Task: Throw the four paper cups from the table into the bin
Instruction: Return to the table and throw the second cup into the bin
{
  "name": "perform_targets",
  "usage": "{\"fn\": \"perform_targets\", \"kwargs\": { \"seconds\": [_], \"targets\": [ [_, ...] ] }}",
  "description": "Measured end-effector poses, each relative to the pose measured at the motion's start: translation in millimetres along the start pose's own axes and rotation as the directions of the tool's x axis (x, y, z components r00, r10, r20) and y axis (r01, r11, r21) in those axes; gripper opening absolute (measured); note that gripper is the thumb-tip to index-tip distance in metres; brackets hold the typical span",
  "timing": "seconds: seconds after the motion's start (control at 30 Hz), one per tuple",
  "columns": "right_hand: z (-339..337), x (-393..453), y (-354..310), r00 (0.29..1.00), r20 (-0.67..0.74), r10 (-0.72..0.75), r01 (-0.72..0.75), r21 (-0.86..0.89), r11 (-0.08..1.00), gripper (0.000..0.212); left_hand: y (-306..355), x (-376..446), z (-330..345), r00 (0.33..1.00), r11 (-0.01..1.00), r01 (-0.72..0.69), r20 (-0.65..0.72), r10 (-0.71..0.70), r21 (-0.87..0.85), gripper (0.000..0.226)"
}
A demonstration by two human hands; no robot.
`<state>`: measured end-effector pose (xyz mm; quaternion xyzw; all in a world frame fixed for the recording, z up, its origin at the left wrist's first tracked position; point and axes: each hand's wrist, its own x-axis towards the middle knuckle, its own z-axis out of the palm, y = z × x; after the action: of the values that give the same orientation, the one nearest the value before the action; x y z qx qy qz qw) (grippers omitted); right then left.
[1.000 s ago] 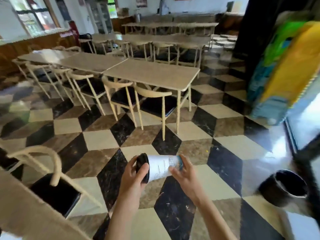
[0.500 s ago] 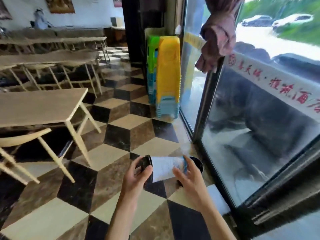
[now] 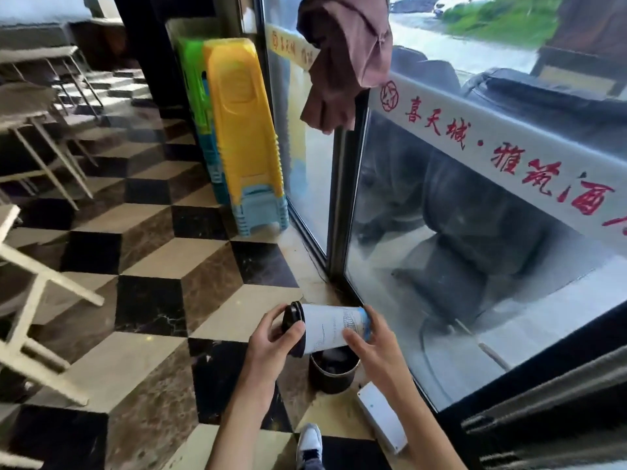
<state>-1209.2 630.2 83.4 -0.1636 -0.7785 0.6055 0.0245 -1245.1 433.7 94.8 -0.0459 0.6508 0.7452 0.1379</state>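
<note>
A white paper cup (image 3: 327,329) with a black lid and a blue band lies sideways between both of my hands. My left hand (image 3: 271,347) grips the lid end. My right hand (image 3: 371,347) holds the base end. The cup hangs directly above a small dark round bin (image 3: 334,374) on the floor by the glass door. The bin's rim is partly hidden by the cup and my fingers. Something dark lies inside the bin. Other cups and the table they came from are out of view.
The glass door and its dark frame (image 3: 342,205) stand right of the bin. A stack of yellow and green plastic stools (image 3: 241,130) leans by the door. A white flat box (image 3: 381,417) lies on the floor, my shoe (image 3: 310,442) beside it. Pale chairs (image 3: 30,293) stand at left.
The view has swung right, from the dining tables to the glass door. The bin, earlier far to the right, is now directly below the cup. Both hands keep their grip.
</note>
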Motion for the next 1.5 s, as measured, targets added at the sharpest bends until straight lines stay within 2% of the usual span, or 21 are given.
{"fn": "perform_targets", "kwargs": {
  "seconds": [0.23, 0.4, 0.63, 0.77, 0.9, 0.97, 1.03, 1.13, 1.2, 1.27, 1.4, 1.5],
  "targets": [
    [0, 108, 13, 0.987, -0.074, 0.146, -0.147, -0.013, 0.989, 0.072, -6, 125, 20, 0.992, 0.995, 0.102, 0.068, -0.102, -0.002, 0.063],
    [6, 166, 63, 0.962, -0.065, 0.265, -0.269, -0.060, 0.961, 0.071, -57, 188, 25, 0.964, 0.966, 0.258, 0.069, -0.258, 0.007, 0.072],
    [35, 224, 210, 0.885, 0.021, 0.465, -0.461, -0.099, 0.882, 0.067, -208, 251, 22, 0.898, 0.895, 0.440, -0.057, -0.437, 0.076, 0.068],
    [58, 250, 310, 0.844, 0.053, 0.534, -0.525, -0.119, 0.843, 0.065, -307, 282, 16, 0.825, 0.823, 0.562, -0.128, -0.550, 0.081, 0.052],
    [84, 270, 413, 0.815, 0.044, 0.578, -0.560, -0.195, 0.805, 0.066, -402, 312, 3, 0.775, 0.771, 0.628, -0.172, -0.608, 0.106, 0.063],
    [95, 291, 451, 0.799, 0.042, 0.599, -0.578, -0.220, 0.786, 0.067, -439, 340, 1, 0.778, 0.767, 0.626, -0.180, -0.602, 0.144, 0.066],
    [100, 311, 456, 0.820, 0.029, 0.572, -0.557, -0.192, 0.808, 0.069, -438, 366, 4, 0.809, 0.795, 0.586, -0.179, -0.560, 0.158, 0.067],
    [98, 323, 446, 0.822, 0.023, 0.569, -0.557, -0.170, 0.813, 0.074, -427, 384, 9, 0.819, 0.777, 0.574, -0.184, -0.544, 0.258, 0.047],
    [108, 315, 543, 0.741, 0.040, 0.671, -0.653, -0.193, 0.732, 0.075, -530, 388, 12, 0.775, 0.716, 0.630, -0.182, -0.605, 0.300, 0.035],
    [108, 314, 541, 0.746, 0.062, 0.663, -0.651, -0.142, 0.746, 0.073, -530, 388, 12, 0.774, 0.732, 0.633, -0.181, -0.607, 0.252, 0.039],
    [103, 315, 537, 0.755, 0.056, 0.654, -0.646, -0.106, 0.756, 0.071, -528, 385, 10, 0.784, 0.736, 0.621, -0.209, -0.584, 0.269, 0.048],
    [94, 318, 508, 0.787, 0.066, 0.613, -0.606, -0.102, 0.789, 0.068, -504, 376, 9, 0.795, 0.748, 0.607, -0.208, -0.570, 0.269, 0.051]
  ]
}}
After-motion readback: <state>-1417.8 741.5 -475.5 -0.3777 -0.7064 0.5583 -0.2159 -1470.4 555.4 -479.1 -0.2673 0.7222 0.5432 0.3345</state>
